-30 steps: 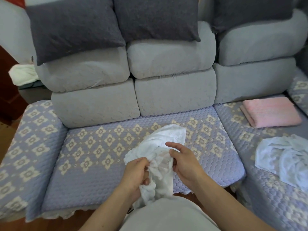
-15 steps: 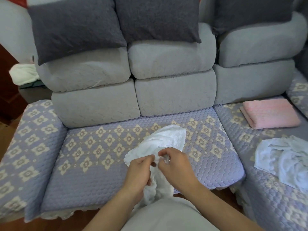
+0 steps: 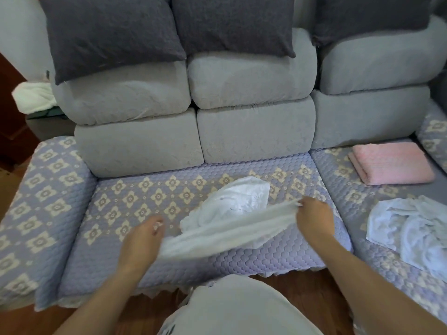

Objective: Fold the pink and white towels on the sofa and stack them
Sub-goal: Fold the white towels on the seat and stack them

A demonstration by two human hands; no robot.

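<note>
Here the white towel (image 3: 232, 228) stretches between left grip (image 3: 142, 238) and right grip (image 3: 314, 220).

white towel (image 3: 232, 213) | pink towel (image 3: 391, 163) | lilac sofa cover (image 3: 135, 199), cream flowers | dark grey cushions (image 3: 108, 32)

White towel (image 3: 232, 213) thin embossed cloth; sofa (image 3: 135, 204) cover quilted matt fabric; floor (image 3: 307, 286) glossy wood.

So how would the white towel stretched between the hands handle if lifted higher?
Probably floppy: the white towel sags between the left hand and right hand. Likely light, since pinching fingers carry it. Its loose end would probably trail over the sofa.
</note>
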